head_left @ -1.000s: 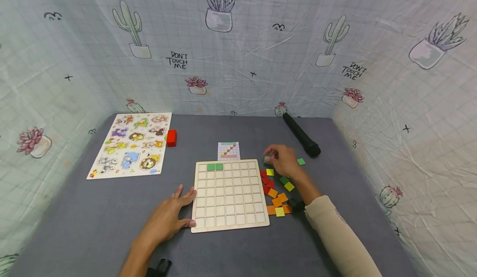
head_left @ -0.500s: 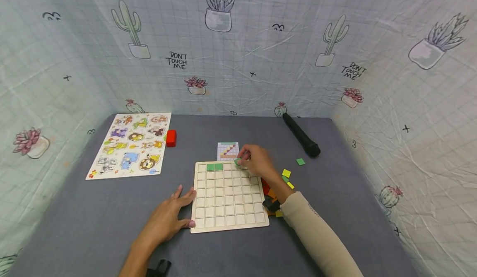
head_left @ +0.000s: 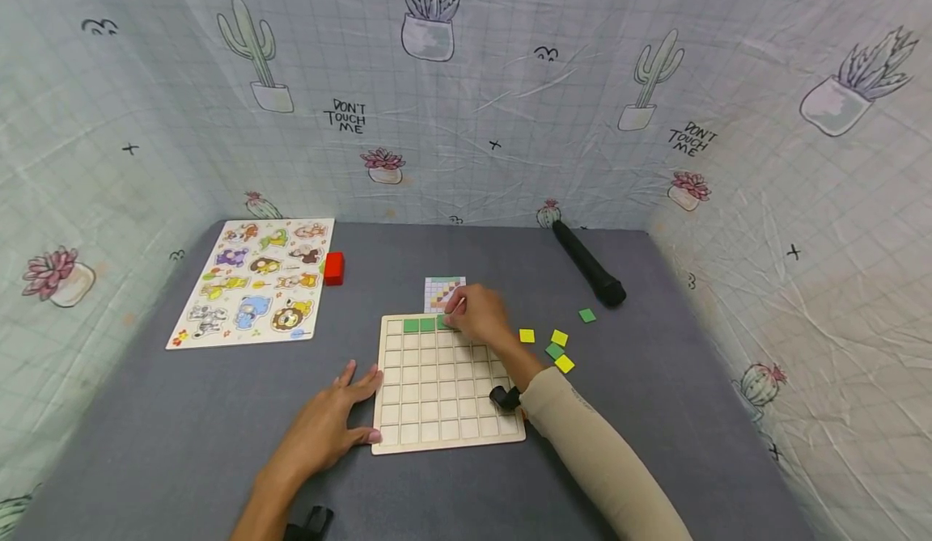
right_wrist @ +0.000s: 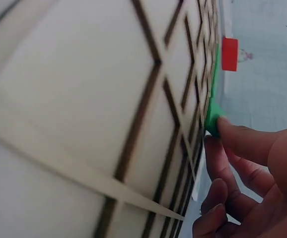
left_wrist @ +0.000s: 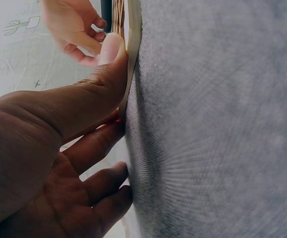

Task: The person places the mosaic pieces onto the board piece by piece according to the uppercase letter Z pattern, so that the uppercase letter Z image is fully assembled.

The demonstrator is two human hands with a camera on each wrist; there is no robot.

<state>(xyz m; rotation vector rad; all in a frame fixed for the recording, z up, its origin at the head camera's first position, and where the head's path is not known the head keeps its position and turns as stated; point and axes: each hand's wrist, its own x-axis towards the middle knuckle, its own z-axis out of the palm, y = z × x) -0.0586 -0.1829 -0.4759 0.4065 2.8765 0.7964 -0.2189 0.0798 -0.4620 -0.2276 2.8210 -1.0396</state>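
Observation:
A pale wooden grid board [head_left: 429, 396] lies on the grey table. Two green square tiles [head_left: 419, 326] sit side by side in its top row. Between thumb and fingertips my right hand [head_left: 480, 314] pinches another green tile [right_wrist: 213, 118], just right of that pair. In the right wrist view this tile is tilted, with one edge at the board. My left hand [head_left: 329, 421] rests at the board's left edge, fingers spread. Its thumb [left_wrist: 111, 54] touches the board's edge in the left wrist view. A small patterned card [head_left: 435, 290] lies behind the board, partly hidden by my right hand.
Loose yellow tiles [head_left: 527, 336] and green tiles [head_left: 586, 315] lie right of the board; my right forearm hides others. A black microphone [head_left: 588, 264] lies at the back right. An animal puzzle board [head_left: 251, 286] and a red block [head_left: 333, 268] stand at the left.
My right hand has moved left from the loose tiles to the board's top row, bringing a green tile with it. My left hand has stayed at the board's left edge.

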